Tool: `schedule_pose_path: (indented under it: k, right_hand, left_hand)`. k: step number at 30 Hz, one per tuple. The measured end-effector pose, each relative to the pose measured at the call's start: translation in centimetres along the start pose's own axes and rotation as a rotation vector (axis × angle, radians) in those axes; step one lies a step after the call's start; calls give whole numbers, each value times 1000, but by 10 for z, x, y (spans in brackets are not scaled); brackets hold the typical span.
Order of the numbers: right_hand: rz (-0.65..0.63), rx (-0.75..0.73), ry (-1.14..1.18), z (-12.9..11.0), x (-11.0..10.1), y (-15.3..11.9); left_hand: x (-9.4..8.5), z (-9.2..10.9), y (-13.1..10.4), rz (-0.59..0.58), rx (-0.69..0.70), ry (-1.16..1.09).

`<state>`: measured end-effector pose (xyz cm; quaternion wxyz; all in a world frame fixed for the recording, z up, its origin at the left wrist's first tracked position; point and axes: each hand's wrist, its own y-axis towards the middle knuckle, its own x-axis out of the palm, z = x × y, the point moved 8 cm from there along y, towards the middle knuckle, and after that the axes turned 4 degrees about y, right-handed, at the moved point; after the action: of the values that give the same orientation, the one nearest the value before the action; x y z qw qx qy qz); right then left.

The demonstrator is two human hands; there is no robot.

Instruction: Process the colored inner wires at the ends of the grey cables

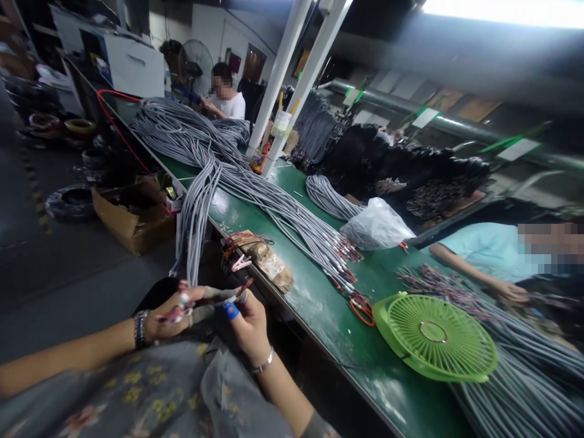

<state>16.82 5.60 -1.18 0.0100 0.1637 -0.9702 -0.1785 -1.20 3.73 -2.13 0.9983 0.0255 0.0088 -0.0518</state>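
Observation:
Over my lap, my left hand [171, 316] is closed around grey cable ends, with small white and reddish tips blurred at its palm. My right hand [250, 325] has blue tape on the thumb and pinches the end of a grey cable [223, 296], where thin dark red wires stick out. Both hands are close together, just in front of the bench edge. Past my left hand, a bundle of grey cables [196, 213] drapes off the bench. Pink-handled clips and orange wires [241, 243] lie on the edge beyond my right hand.
Long grey cables [274, 194] run along the green bench [337, 331], near red-handled scissors [362, 309]. A green fan [433, 334] stands at right, beside a co-worker in light blue [488, 255]. Another person [228, 100] sits farther back. A cardboard box [132, 216] is on the floor.

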Motion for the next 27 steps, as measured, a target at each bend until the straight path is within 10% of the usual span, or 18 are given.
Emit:
schedule_pose_path:
  k: [12, 19, 27]
  right_hand:
    - [-22, 228, 282, 24, -7, -15]
    - [-53, 206, 197, 23, -5, -14]
    - [-287, 16, 30, 5, 28, -1]
  left_hand:
    - [-76, 4, -15, 396, -8, -196]
    - [-86, 4, -3, 345, -120, 62]
    - [-53, 16, 2, 220, -43, -21]
